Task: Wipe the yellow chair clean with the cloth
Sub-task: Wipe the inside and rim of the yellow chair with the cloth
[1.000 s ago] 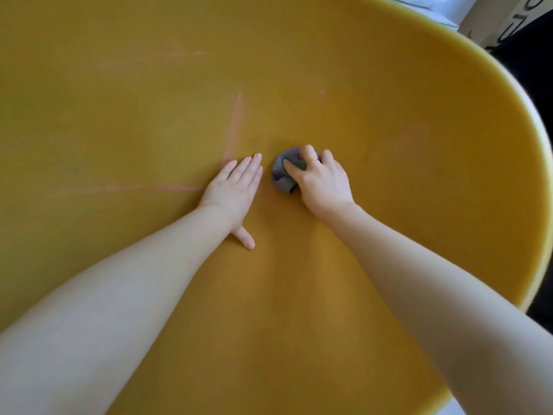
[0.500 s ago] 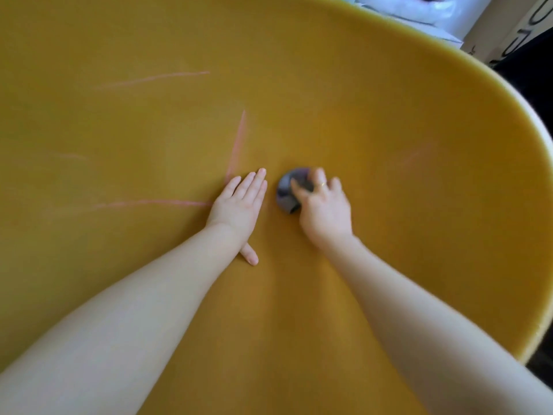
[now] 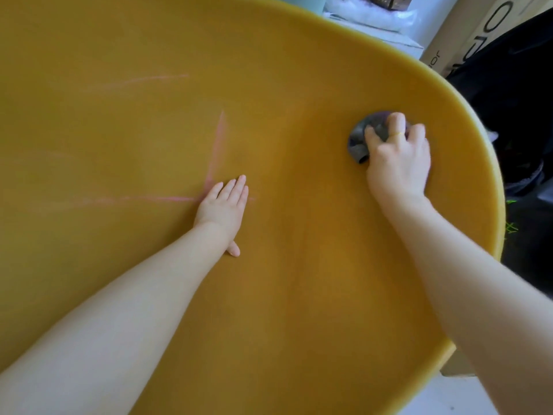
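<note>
The yellow chair [image 3: 299,280] fills the head view as a wide curved shell. Pink streaks [image 3: 217,148] cross its surface left of centre. My left hand [image 3: 224,208] lies flat on the shell with straight fingers, over the spot where two streaks meet. My right hand [image 3: 398,157] grips a bunched dark grey cloth [image 3: 357,142] and presses it against the shell close to the right rim. Most of the cloth is hidden under my fingers.
Beyond the chair's right rim [image 3: 496,175] lies dark floor with dark objects. A cardboard box [image 3: 466,34] with printed letters and a white plastic bag [image 3: 371,10] stand behind the top rim.
My right hand has slid the cloth from beside my left hand out to the right, near the rim. My left hand stays flat on the same spot. The view has shifted.
</note>
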`<state>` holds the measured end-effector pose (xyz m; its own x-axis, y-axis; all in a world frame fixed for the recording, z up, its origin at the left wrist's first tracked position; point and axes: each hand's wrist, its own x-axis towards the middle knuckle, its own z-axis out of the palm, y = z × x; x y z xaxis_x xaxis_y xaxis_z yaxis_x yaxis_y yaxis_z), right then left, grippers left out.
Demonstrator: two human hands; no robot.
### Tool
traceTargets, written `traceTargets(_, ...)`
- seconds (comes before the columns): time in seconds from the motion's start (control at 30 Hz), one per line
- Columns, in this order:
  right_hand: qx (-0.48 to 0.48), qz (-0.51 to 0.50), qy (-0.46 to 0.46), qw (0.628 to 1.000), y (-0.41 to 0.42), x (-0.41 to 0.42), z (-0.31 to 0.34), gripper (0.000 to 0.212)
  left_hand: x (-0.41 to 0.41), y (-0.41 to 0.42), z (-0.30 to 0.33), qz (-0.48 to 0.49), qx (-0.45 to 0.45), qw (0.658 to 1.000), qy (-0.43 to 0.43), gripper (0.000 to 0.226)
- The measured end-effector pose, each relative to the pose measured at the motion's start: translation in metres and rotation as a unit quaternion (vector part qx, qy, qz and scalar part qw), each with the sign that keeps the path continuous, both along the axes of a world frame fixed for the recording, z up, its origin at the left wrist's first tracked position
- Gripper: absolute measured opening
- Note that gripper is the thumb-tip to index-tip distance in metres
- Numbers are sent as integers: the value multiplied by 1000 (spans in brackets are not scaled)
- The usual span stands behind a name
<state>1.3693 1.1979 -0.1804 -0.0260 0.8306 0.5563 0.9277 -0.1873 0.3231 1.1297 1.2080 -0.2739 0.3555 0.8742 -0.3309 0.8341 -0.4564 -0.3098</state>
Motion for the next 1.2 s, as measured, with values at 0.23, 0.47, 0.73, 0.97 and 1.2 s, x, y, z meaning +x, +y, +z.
traceTargets(0.23,-161,31,86,983,-52,-57,-84,37,6,-4,2,3,23,999,42,132)
traceTargets(0.47,-62,-15,-28,998,-35,5,-9,28,5,-6,2,18,11,1000,23,128)
traceTargets(0.73,-137,-2,142,980,-56,-44,-70,41,-2,-1,-4,7,6,1000,-4,128)
traceTargets(0.97,-272,66,283,917,-97,-139,-128,50,-18,-16,-6,49,38,995,-85,118)
traceTargets(1.2,-321,168,154,919,-78,-77,-102,47,-80,-62,-17,139,2,979,-152,113)
